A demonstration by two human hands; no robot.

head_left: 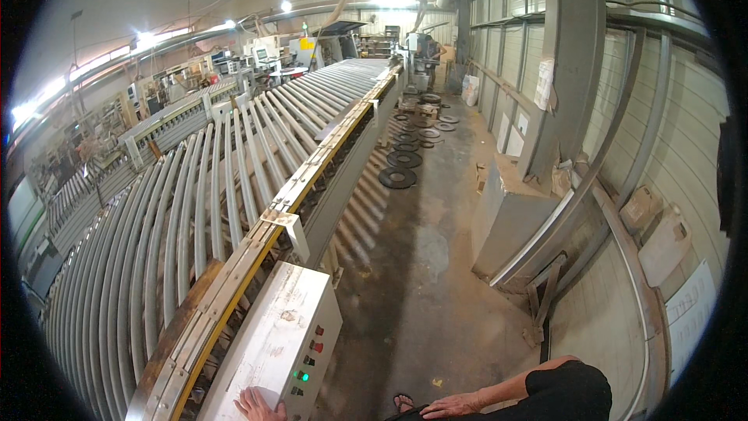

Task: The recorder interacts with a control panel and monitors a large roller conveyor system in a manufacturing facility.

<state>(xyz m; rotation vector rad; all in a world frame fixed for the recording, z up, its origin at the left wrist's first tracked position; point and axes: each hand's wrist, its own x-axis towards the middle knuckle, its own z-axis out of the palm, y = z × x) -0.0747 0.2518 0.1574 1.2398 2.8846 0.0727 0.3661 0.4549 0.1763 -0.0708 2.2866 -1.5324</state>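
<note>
My left hand [261,405] lies on the top of a white control box [269,320], its fingers spread and holding nothing. The box has a worn, dirty-marked lid. Down its right side runs a row of buttons and switches, with red ones [317,347] and a lit green one [301,376]. My right hand [453,405] rests flat on my dark clothing at the lower edge, fingers stretched out and nothing in them. One sandalled foot [403,402] shows on the floor beside it.
A long roller conveyor [226,164] with a yellow-edged rail [292,203] stretches away on the left. Several black rings [403,160] lie along the floor. A grey block [506,210], a post [565,62] and white jugs [664,249] line the right wall. A person [433,50] stands far off.
</note>
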